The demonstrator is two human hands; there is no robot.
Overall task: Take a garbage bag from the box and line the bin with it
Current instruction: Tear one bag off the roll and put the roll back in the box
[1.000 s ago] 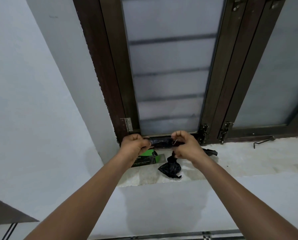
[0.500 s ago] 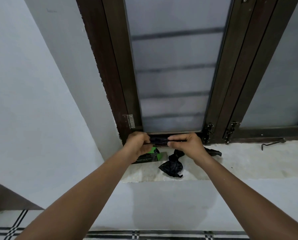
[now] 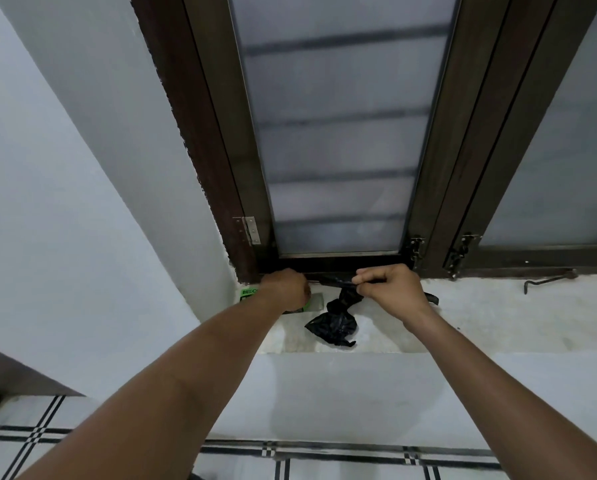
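Where the window sill [image 3: 497,306] meets the dark window frame [image 3: 200,140]: green box [image 3: 246,293] at the sill's left end, mostly hidden behind the left hand [image 3: 285,289], fist curled shut around one end of a black garbage bag [image 3: 333,323]. Right of that, right hand [image 3: 392,289] above the sill, fingers pinching the bag's stretched strip, remainder of bag hanging down and bunched on the sill near its front edge. Far right on the sill, metal hook [image 3: 549,280], well apart from both hands.
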